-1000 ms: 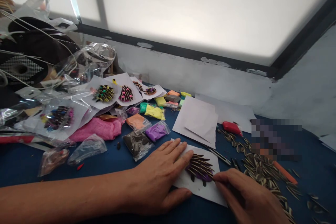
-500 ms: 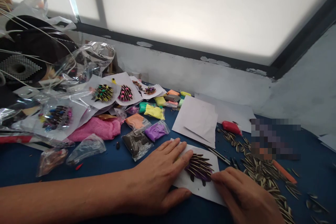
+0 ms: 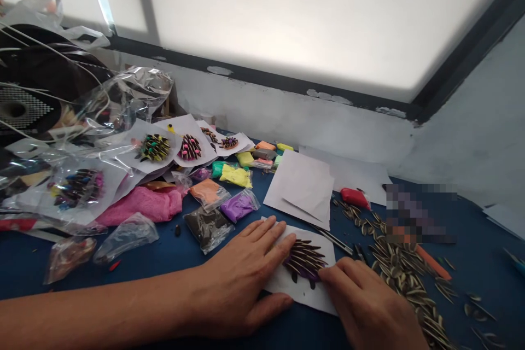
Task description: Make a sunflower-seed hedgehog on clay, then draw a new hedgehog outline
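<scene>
A hedgehog figure [image 3: 305, 260] of purple clay, with sunflower seeds stuck in it as spines and small dark feet, lies on a white paper sheet [image 3: 311, 298]. My left hand [image 3: 250, 268] rests flat on the sheet's left side, fingers stretched out and covering the figure's left end. At the figure's lower right edge, my right hand [image 3: 365, 295] is closed in a pinch. Its fingertips touch the purple clay there, and whatever they hold is hidden. Loose sunflower seeds [image 3: 400, 268] are piled just right of my right hand.
Bags of coloured clay, among them a purple one [image 3: 240, 205] and a black one [image 3: 208, 227], lie left of blank papers [image 3: 301, 183]. Finished seed hedgehogs [image 3: 155, 147] sit on sheets at the back left. A red clay packet [image 3: 355, 197] and tweezers [image 3: 334, 239] lie nearby.
The whole view has shifted slightly, so things appear a little further left. Both hands keep their places on the sheet and at the hedgehog's edge.
</scene>
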Demonstrator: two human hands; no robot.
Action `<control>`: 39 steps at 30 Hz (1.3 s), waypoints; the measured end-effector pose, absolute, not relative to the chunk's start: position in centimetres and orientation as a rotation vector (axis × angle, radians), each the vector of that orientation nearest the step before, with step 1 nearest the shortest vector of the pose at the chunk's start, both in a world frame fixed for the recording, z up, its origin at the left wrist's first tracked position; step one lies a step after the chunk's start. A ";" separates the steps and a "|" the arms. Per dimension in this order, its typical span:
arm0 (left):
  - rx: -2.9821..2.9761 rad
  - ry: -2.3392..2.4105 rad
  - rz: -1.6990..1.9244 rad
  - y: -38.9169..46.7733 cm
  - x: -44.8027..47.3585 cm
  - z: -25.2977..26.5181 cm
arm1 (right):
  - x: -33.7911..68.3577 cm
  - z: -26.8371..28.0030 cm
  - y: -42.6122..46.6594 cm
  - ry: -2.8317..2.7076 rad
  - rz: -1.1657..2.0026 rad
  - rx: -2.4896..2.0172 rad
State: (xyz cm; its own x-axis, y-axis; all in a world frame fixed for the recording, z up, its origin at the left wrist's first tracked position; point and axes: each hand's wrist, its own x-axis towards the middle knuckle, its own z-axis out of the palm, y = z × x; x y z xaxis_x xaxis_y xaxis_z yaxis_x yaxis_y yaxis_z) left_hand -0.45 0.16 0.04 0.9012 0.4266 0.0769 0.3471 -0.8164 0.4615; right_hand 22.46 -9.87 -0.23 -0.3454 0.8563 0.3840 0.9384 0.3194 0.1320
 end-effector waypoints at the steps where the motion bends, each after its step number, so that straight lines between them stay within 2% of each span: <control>1: 2.626 0.565 0.232 0.1 -0.5 0.1 | 22.5 0.0 -9.9 -2.324 -0.477 -1.633; 5: 2.627 0.581 0.237 0.1 -0.5 0.1 | 23.9 1.5 -9.8 -2.203 -0.524 -1.689; 10: 2.593 0.592 0.244 0.2 -0.5 0.2 | 28.1 2.7 -9.4 -1.919 -0.678 -2.042; 18: 2.605 0.606 0.176 0.0 -0.5 0.6 | 30.7 2.6 -8.9 -1.899 -0.289 -2.262; 39: 2.619 0.586 0.190 0.1 -0.5 0.4 | 30.2 1.6 -8.7 -1.880 -0.370 -2.389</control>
